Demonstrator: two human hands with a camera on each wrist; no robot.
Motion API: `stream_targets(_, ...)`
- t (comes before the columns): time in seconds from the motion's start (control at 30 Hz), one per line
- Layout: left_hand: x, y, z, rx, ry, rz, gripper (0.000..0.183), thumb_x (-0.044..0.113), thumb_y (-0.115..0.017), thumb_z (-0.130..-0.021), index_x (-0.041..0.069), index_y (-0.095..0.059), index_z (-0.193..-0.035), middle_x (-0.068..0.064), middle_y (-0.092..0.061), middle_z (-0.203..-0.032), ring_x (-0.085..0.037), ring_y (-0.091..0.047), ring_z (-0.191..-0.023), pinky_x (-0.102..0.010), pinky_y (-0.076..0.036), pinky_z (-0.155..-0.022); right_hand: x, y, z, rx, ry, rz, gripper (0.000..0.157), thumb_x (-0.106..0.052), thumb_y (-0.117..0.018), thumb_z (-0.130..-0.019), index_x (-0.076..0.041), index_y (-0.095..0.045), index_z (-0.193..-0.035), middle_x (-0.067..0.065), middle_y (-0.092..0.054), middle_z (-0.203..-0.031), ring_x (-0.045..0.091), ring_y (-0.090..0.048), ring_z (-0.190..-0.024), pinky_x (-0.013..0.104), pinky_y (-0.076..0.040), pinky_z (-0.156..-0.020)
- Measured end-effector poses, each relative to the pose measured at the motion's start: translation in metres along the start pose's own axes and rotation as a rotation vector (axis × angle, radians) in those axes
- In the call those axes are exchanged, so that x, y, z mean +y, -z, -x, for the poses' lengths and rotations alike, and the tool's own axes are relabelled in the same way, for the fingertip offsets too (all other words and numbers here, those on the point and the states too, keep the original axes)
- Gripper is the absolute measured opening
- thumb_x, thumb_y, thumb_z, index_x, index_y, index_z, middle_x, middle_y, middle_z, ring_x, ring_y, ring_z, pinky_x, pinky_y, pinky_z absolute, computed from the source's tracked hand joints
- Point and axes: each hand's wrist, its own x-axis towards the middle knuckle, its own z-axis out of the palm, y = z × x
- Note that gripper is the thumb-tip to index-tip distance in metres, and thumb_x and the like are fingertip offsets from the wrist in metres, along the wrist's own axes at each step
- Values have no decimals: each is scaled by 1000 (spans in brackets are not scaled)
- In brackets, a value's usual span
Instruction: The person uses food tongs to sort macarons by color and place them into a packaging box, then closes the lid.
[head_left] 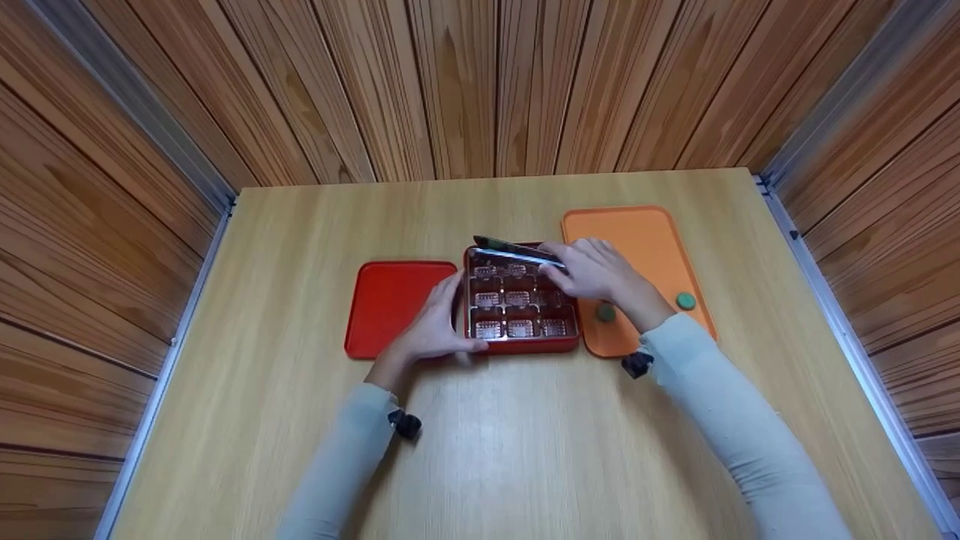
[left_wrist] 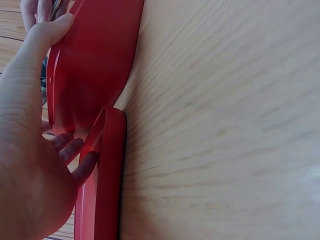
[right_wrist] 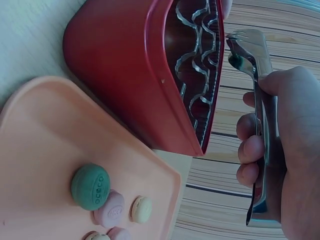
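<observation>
My right hand (head_left: 596, 268) grips metal tongs (right_wrist: 268, 115) above a red box (head_left: 525, 346). Their tips reach over the far left part of the box, and a small green patch (right_wrist: 241, 62) shows at one tip. A clear plastic insert (head_left: 519, 298) divides the box into several square compartments. At the box's near left corner my left hand (head_left: 433, 322) holds it, thumb on the front side and fingers along the left side. Several macarons lie on an orange tray (head_left: 626, 225) to the right, among them a green one (right_wrist: 90, 186), a pale purple one (right_wrist: 109, 209) and a cream one (right_wrist: 141, 209).
A red lid (head_left: 390, 307) lies left of the box, beside my left fingers. The orange tray stands close against the box's right side, partly under my right forearm. Wooden panels (head_left: 457, 90) rise behind the table (head_left: 480, 450) and at both sides.
</observation>
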Motion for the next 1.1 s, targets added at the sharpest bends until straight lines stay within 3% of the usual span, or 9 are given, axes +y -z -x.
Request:
stream_targets(0.4, -1, 1, 0, -1, -2, -6, 140, 57, -96, -78, 20, -12, -183, -15, -22, -188, -38, -24, -173, -66, -26, -143, -2, -2, -7, -34, -10, 20, 58, -45, -55, -118, -10, -56, -164, 2, -48, -72, 23, -48, -68, 33, -33, -66)
stream_targets(0.77, -1, 0, 0, 2, -9, -12, 142, 56, -96, -77, 20, -10, -183, -17, -20, -188, -40, -23, -175, -68, -26, -142, -4, -2, -7, -68, -40, 17, 59, -46, -53, -118, -13, -54, -166, 11, -61, -92, 29, -55, -86, 37, -37, -78)
stream_targets(1.0, -1, 0, 0, -6, -1, -9, 141, 57, -96, -78, 17, -11, -183, -17, -21, -188, -38, -22, -175, -66, -25, -143, -3, -2, -7, -20, 8, 7, 58, -44, -56, -117, -8, -59, -161, 5, -55, -77, 24, -51, -69, 34, -33, -66)
stream_targets(1.1, 0, 0, 1, -6, 4, -11, 141, 58, -96, -78, 18, -11, -183, -16, -21, -188, -38, -22, -175, -67, -25, -143, -2, -3, -7, -19, 12, 6, 58, -44, -56, -116, -7, -59, -161, 4, -55, -77, 23, -51, -69, 33, -33, -66)
